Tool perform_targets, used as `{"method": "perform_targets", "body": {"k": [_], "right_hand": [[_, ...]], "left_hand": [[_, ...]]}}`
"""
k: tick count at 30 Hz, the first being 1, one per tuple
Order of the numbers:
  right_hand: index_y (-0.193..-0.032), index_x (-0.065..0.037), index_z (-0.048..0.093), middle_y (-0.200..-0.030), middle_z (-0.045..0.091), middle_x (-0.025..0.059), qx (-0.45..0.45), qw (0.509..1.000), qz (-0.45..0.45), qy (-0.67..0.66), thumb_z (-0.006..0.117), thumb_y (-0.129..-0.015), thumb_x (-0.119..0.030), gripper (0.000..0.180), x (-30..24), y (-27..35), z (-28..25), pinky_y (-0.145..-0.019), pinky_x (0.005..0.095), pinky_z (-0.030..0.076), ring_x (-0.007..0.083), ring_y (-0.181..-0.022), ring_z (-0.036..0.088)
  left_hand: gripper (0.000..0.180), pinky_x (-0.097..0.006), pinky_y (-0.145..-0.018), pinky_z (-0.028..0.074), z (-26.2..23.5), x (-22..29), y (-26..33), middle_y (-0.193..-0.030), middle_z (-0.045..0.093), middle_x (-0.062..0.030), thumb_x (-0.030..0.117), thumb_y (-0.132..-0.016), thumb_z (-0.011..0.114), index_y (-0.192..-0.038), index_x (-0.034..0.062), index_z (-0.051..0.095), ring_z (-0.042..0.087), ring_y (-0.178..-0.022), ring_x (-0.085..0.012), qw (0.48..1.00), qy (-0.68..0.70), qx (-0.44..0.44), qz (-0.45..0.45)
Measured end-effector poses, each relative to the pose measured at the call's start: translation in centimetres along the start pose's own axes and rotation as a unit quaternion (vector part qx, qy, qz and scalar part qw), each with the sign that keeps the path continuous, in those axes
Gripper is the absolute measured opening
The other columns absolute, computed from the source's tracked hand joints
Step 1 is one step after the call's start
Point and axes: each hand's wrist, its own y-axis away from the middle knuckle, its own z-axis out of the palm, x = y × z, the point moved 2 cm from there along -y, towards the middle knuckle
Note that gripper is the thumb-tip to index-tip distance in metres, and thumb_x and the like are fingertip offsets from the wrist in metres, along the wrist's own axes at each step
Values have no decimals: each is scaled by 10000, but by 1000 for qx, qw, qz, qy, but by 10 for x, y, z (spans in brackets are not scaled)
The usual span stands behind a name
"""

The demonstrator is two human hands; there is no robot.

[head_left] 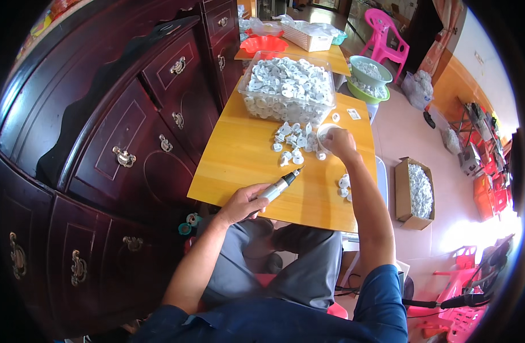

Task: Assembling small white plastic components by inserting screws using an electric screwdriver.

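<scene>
My left hand (241, 203) is wrapped round a silver and black electric screwdriver (274, 192), whose thin bit points up and right over the table. At the table's right side my right hand (339, 142) dips into a small white cup (322, 132). Its fingers are curled, and whatever they pinch is hidden inside. Left of the cup lies a loose heap of small white plastic parts (297, 137). A few more white parts (343, 186) sit beside my right forearm. Behind the heap stands a clear plastic bin (261, 106) full of similar pieces.
The yellow wooden table (228, 166) stands against a dark wooden cabinet (111, 120). Farther back are a red dish (262, 44) and a white basket (308, 39). On the right are stacked basins (368, 86), a pink chair (382, 34) and a cardboard box (404, 194) of white pieces.
</scene>
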Motion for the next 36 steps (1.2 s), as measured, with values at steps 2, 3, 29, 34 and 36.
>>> {"method": "perform_targets", "body": {"k": [2,3,29,34,36], "right_hand": [[-868,-100,718,-887,719,140,21,1000,-1,-3,689,-786,-169,112,-1,0,0,-762,424,544,319,-865,690],[-892,-99,724,-884,719,146,42,999,1,-7,680,-795,-164,125,-1,0,0,-762,421,546,321,-857,692],[-1056,-66,642,-913,640,2,-20,682,91,-726,645,-941,-86,116,-39,104,67,-691,215,540,105,-805,640],[-1061,-63,651,-923,649,7,-12,694,105,-712,656,-931,-79,131,-41,105,68,-692,227,537,108,-802,640],[-1058,-64,650,-923,648,5,-20,692,107,-713,656,-932,-80,127,-42,104,70,-698,228,535,105,-800,633]], "left_hand": [[556,-176,-540,438,0,1,1,-783,567,0,303,-965,638,-1418,21,484,508,-642,-31,1000,6,1,5],[554,-177,-539,438,0,1,1,-784,567,0,301,-964,639,-1417,22,486,508,-640,-31,1000,3,2,3],[566,-189,-529,421,1,0,0,-784,557,3,289,-962,639,-1427,12,473,496,-619,-37,1000,1,9,16],[562,-191,-527,424,0,0,2,-828,556,14,268,-959,649,-1424,6,473,504,-655,-33,1000,16,6,11],[566,-190,-530,424,-1,0,1,-826,556,15,265,-955,652,-1426,8,471,500,-652,-31,1000,10,8,-1]]}}
